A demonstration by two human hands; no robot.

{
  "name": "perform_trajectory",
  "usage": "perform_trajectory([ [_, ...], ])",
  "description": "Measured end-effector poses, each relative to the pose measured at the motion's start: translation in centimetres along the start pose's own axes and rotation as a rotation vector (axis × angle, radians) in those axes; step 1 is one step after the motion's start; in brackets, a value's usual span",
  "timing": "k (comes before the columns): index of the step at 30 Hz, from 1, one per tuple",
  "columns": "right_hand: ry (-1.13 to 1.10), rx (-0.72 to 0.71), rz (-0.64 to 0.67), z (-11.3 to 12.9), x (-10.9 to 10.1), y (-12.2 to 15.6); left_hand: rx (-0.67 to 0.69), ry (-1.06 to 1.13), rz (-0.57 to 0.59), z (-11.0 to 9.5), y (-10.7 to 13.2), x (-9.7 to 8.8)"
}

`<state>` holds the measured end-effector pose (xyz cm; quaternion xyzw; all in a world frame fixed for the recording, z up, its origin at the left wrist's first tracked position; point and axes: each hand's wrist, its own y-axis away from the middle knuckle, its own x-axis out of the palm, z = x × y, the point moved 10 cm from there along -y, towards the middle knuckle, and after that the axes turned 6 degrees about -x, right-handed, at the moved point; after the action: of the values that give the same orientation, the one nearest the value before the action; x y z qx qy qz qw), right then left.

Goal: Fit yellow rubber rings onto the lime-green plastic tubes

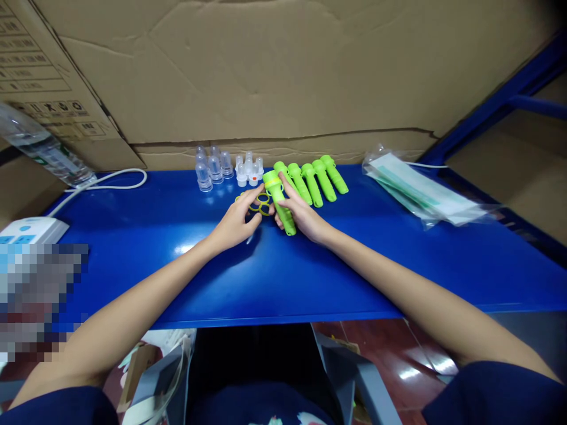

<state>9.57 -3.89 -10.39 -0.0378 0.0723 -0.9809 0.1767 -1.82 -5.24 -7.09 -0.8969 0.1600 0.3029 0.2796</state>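
Note:
My right hand (305, 217) is closed around a lime-green flashlight body (283, 213), its wide head tilted up and away from me. A yellow band shows around that head. My left hand (237, 221) has its thumb apart from the fingers, and the fingertips reach the left side of the flashlight head; whether they touch it I cannot tell. Several yellow rings (264, 199) lie on the table between my hands, partly hidden by the left fingers. More green flashlight bodies (313, 184) lie in a row just right of the held one.
Clear plastic caps (215, 169) and small white-based clear parts (249, 171) stand at the back of the blue table (274, 289). A plastic packet (425, 186) lies right. At left are a power strip (38, 230), its cable and a water bottle (48, 150). Cardboard (274, 77) walls the back.

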Motion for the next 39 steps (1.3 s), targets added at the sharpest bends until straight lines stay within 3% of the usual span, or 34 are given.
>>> perform_trajectory([
  [6,0.283,-0.147,0.044,0.3,-1.2,-1.0,-0.062,-0.237,0.019,0.9,-0.2,-0.4],
  [11,0.534,-0.348,-0.117,2.5,-3.3,-0.8,-0.130,-0.465,0.065,0.9,-0.3,-0.9],
  [16,0.869,-0.464,-0.187,4.1,-3.8,-0.4,-0.049,-0.515,0.117,0.2,0.0,-0.3],
  [21,1.014,-0.442,-0.184,3.1,-3.9,-0.8,-0.005,-0.547,0.196,0.0,0.3,0.8],
  [31,1.047,-0.382,-0.051,0.7,-2.8,-1.5,0.051,-0.496,0.145,-0.7,0.1,0.6],
  [39,1.058,-0.348,-0.046,-0.5,-2.7,-2.1,0.075,-0.489,0.125,-0.5,0.1,0.6],
])
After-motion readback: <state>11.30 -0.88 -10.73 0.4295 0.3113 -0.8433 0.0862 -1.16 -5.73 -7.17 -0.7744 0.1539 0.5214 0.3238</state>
